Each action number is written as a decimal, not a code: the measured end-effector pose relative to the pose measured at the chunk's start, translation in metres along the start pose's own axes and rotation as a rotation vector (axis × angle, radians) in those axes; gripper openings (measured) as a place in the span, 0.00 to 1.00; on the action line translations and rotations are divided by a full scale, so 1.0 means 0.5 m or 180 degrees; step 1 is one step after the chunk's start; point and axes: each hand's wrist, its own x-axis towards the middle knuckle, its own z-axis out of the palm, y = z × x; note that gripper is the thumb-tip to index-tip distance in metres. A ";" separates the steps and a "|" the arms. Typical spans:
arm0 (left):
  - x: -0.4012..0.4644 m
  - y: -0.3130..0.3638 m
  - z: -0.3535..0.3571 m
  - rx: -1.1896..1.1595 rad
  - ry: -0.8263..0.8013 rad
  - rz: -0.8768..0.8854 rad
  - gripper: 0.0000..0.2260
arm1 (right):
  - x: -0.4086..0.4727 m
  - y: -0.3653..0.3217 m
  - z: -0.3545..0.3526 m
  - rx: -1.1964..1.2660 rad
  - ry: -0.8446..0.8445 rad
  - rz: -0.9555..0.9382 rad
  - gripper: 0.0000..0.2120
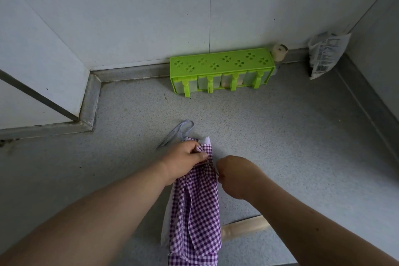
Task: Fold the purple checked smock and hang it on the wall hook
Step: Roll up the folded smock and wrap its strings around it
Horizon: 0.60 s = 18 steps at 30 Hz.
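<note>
The purple checked smock (195, 211) hangs in a narrow folded bundle above the grey counter, its lower end running out of the bottom of the frame. My left hand (183, 161) is closed around its top edge. A pale strap loop (179, 130) sticks out beyond that hand and rests on the counter. My right hand (236, 176) is closed just right of the bundle, pinching a thin edge or string of the smock. No wall hook is in view.
A green seasoning rack (220, 70) with several clear boxes stands against the back wall. A small beige jar (279, 52) sits at its right end. A printed plastic bag (327, 54) leans in the right corner. A wooden strip (246, 227) lies below the counter edge.
</note>
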 end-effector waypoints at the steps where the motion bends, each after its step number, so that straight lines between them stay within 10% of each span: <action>1: 0.001 -0.004 0.002 -0.0050 0.0037 -0.0001 0.06 | -0.003 0.002 0.006 0.0003 -0.0056 0.0017 0.11; 6: 0.025 -0.004 -0.025 0.0141 0.0352 0.0254 0.06 | -0.009 0.023 0.044 -0.0137 -0.0557 0.0172 0.21; 10: 0.029 0.011 -0.024 0.1017 0.0043 0.0433 0.03 | -0.017 0.024 0.042 -0.0031 -0.0171 0.0050 0.07; 18: 0.017 0.017 -0.007 0.0922 0.0012 0.0331 0.07 | -0.006 0.011 0.010 0.0672 0.0281 -0.0325 0.15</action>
